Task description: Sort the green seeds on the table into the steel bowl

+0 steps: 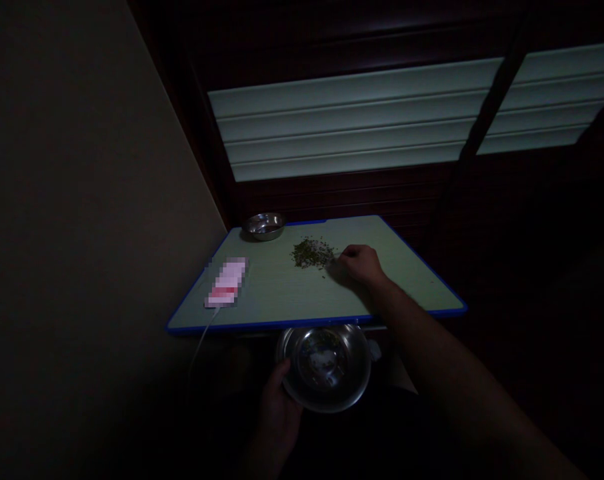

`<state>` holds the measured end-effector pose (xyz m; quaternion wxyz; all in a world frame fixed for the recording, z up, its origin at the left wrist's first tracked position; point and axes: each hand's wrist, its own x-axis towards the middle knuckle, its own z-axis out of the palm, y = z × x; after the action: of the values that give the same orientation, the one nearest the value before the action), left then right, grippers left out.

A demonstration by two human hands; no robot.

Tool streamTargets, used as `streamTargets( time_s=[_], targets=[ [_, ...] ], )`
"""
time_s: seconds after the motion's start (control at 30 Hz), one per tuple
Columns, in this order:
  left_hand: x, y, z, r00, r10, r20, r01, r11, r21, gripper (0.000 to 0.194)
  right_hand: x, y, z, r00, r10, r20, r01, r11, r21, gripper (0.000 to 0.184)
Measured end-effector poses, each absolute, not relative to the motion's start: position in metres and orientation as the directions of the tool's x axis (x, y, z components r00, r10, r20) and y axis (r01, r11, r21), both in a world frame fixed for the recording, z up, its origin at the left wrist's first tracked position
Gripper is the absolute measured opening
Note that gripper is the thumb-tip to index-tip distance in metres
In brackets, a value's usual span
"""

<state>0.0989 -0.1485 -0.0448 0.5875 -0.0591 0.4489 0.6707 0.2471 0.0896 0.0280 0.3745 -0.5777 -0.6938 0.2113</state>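
Observation:
My left hand (281, 407) grips the left rim of a shiny metal bowl (349, 393), thumb over the edge. The bowl is under the near edge of the table, and a pale patch with darker bits shows in its bottom, too dim to name. On the table lies a loose pile of small green and whitish grains (309, 253), perhaps beans mixed with something paler. At the right edge of the pile is my right hand (361, 265), its fingers bent together and pointing left. Whatever is between those fingertips is too small and dark to make out.
The pale table (282, 300) has a blue rim. A smaller metal bowl (265, 229) stands at its far left corner. A phone (228, 283) with a blurred screen lies at the left, its white cable (202, 340) hanging off the near edge. A wall and slatted panels enclose the table.

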Motion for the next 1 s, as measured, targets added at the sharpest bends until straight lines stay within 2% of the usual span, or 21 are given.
streamTargets(
  time_s=[0.2,0.67,1.0],
  targets=[
    [0.0988,-0.1488,-0.0463,-0.295,0.734,-0.612,-0.843,0.103,0.528,0.015,0.2437,0.0897,0.0245,-0.165,0.945,0.282,0.584,0.324,-0.744,0.015],
    [0.0990,-0.1489,-0.0464,-0.293,0.728,-0.620,-0.843,0.110,0.527,0.016,0.2486,0.0909,0.0268,-0.043,0.954,0.298,0.706,0.240,-0.666,0.019],
    [0.0994,-0.1484,-0.0477,-0.291,0.732,-0.616,-0.844,0.106,0.525,0.016,0.2467,0.0927,0.0220,-0.142,0.931,0.336,0.637,0.346,-0.689,0.016]
  ],
)
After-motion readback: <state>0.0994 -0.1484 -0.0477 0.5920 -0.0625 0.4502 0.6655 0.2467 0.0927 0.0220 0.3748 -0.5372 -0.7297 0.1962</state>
